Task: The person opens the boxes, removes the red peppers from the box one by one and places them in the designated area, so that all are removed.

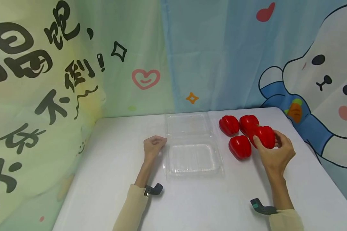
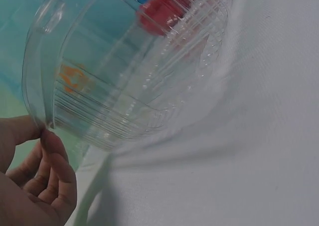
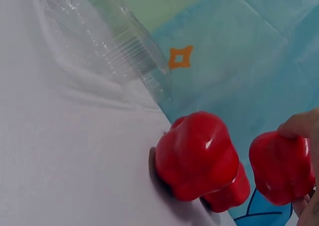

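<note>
A clear plastic clamshell box (image 1: 194,157) lies opened out on the white table, its lid (image 1: 188,125) toward the back. My left hand (image 1: 154,146) pinches the box's left edge between thumb and fingers, as the left wrist view also shows. On the right, my right hand (image 1: 276,155) grips a red bell pepper (image 1: 264,136), which the right wrist view shows raised off the table. Close by on the table are three more: a front pepper (image 1: 240,147), a back-left pepper (image 1: 229,125) and a back pepper (image 1: 248,123), partly hidden behind the held one.
The white table (image 1: 104,179) meets a printed curtain (image 1: 199,57) along its back edge. Dark wrist straps with camera mounts show on both arms, such as the right mount (image 1: 263,208).
</note>
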The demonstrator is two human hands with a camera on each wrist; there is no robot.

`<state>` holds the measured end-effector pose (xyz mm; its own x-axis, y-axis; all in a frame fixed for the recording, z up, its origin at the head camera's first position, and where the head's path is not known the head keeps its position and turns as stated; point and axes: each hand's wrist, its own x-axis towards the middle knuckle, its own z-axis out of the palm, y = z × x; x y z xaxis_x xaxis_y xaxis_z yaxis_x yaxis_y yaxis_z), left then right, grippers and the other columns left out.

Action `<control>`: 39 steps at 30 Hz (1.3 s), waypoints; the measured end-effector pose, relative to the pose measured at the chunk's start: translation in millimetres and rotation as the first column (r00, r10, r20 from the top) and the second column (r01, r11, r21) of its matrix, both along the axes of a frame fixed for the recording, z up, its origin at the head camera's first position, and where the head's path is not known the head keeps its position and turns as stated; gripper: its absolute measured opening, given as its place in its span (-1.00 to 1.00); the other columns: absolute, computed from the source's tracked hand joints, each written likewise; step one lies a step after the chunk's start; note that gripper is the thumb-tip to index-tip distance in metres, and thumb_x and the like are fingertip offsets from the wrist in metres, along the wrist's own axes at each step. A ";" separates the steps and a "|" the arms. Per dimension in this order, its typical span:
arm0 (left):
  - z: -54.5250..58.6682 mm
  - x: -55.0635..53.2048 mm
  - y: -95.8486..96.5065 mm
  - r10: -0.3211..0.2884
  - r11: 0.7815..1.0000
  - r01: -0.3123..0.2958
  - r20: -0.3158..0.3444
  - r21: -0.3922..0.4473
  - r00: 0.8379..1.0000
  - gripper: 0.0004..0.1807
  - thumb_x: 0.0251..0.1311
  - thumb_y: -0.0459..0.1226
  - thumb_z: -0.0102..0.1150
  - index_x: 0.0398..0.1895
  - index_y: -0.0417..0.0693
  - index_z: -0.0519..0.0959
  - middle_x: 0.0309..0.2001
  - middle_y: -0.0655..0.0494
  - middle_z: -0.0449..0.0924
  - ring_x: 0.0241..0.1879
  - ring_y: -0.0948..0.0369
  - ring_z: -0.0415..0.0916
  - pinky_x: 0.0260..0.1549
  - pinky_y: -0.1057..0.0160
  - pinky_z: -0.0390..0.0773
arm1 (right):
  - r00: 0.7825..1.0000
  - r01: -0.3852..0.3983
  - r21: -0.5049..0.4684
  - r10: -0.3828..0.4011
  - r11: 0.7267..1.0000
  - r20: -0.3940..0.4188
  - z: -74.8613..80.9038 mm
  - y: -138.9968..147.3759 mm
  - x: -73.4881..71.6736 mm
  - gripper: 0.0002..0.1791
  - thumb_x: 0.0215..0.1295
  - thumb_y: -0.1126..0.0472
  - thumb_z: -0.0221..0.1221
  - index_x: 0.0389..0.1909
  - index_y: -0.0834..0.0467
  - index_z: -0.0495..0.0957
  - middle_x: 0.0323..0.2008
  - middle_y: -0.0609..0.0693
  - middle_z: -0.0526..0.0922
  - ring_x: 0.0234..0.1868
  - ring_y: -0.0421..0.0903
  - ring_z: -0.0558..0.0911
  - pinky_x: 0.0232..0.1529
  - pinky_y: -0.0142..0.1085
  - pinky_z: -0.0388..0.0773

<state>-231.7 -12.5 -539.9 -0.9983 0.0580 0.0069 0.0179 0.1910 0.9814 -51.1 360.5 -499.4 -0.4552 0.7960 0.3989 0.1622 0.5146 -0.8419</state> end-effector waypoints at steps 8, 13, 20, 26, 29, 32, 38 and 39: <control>-1.7 -0.2 0.1 -0.003 1.000 0.003 0.010 -0.004 1.000 -0.84 0.29 -0.26 0.46 -0.25 -0.22 0.78 -0.35 -0.23 0.84 -0.42 0.26 0.68 -0.24 0.35 0.58 | 0.998 0.029 -0.042 -0.027 0.999 0.050 -10.8 9.5 1.3 -0.29 0.29 0.00 0.53 0.45 0.01 0.59 0.32 0.12 0.69 0.10 -0.43 0.39 0.05 -0.53 0.41; -2.0 0.6 -0.3 -0.011 1.000 0.011 0.013 0.001 1.000 -0.85 0.30 -0.26 0.45 -0.25 -0.21 0.78 -0.34 -0.24 0.84 -0.41 0.25 0.69 -0.24 0.34 0.59 | 0.995 0.029 -0.053 -0.024 0.998 0.092 -19.4 13.8 2.5 -0.26 0.29 -0.03 0.52 0.46 0.06 0.57 0.33 0.11 0.68 0.14 -0.36 0.39 0.10 -0.49 0.46; -1.9 1.5 -0.2 -0.011 1.000 0.011 0.011 0.002 1.000 -0.84 0.30 -0.27 0.46 -0.25 -0.23 0.78 -0.34 -0.24 0.84 -0.39 0.20 0.73 -0.26 0.37 0.60 | 0.989 0.012 -0.050 -0.004 0.999 0.150 -28.8 16.9 5.0 -0.22 0.33 -0.02 0.49 0.51 0.10 0.51 0.38 0.15 0.64 0.34 -0.05 0.49 0.34 -0.17 0.60; -3.3 0.1 -0.1 -0.007 1.000 0.007 0.013 0.000 1.000 -0.83 0.30 -0.26 0.46 -0.24 -0.24 0.77 -0.33 -0.24 0.84 -0.37 0.18 0.74 -0.26 0.40 0.61 | 0.978 -0.013 -0.070 0.028 0.997 0.206 -31.5 20.3 8.1 -0.20 0.36 0.02 0.46 0.56 0.14 0.44 0.45 0.20 0.57 0.46 0.09 0.46 0.43 0.20 0.57; -4.3 -0.5 -0.1 -0.011 1.000 0.011 0.007 0.005 1.000 -0.82 0.31 -0.26 0.46 -0.24 -0.24 0.77 -0.33 -0.25 0.84 -0.37 0.17 0.74 -0.26 0.40 0.61 | 0.967 -0.023 -0.091 0.045 0.996 0.250 -30.6 23.2 11.3 -0.18 0.39 0.04 0.44 0.60 0.15 0.38 0.50 0.23 0.51 0.53 0.15 0.41 0.43 0.32 0.53; -4.3 0.0 -0.2 -0.013 1.000 0.013 0.001 0.012 1.000 -0.82 0.32 -0.26 0.46 -0.23 -0.26 0.77 -0.33 -0.27 0.83 -0.34 0.06 0.77 -0.26 0.39 0.61 | 0.955 -0.028 -0.115 0.061 0.993 0.291 -31.1 26.3 13.6 -0.16 0.40 0.05 0.42 0.62 0.16 0.34 0.54 0.26 0.46 0.59 0.19 0.35 0.42 0.38 0.51; -2.3 1.7 -0.3 -0.004 1.000 0.004 0.020 -0.006 1.000 -0.81 0.32 -0.23 0.46 -0.22 -0.22 0.78 -0.32 -0.23 0.85 -0.34 0.11 0.77 -0.24 0.37 0.61 | 0.944 -0.030 -0.127 0.070 0.991 0.322 -37.1 29.7 13.9 -0.14 0.41 0.04 0.42 0.64 0.15 0.31 0.54 0.28 0.45 0.59 0.23 0.34 0.42 0.39 0.51; -2.1 1.9 -0.4 -0.003 1.000 0.003 0.024 -0.009 1.000 -0.81 0.32 -0.23 0.46 -0.23 -0.22 0.78 -0.32 -0.23 0.85 -0.35 0.15 0.76 -0.24 0.37 0.61 | 0.945 -0.032 -0.122 0.070 0.992 0.318 -38.1 29.7 13.8 -0.14 0.41 0.04 0.42 0.64 0.15 0.32 0.53 0.29 0.46 0.58 0.23 0.36 0.41 0.39 0.51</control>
<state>-229.8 -12.9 -542.0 -0.9980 0.0612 -0.0174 -0.0048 0.1998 0.9798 -37.3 390.1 -537.5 -0.5853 0.7999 0.1326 0.4099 0.4331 -0.8027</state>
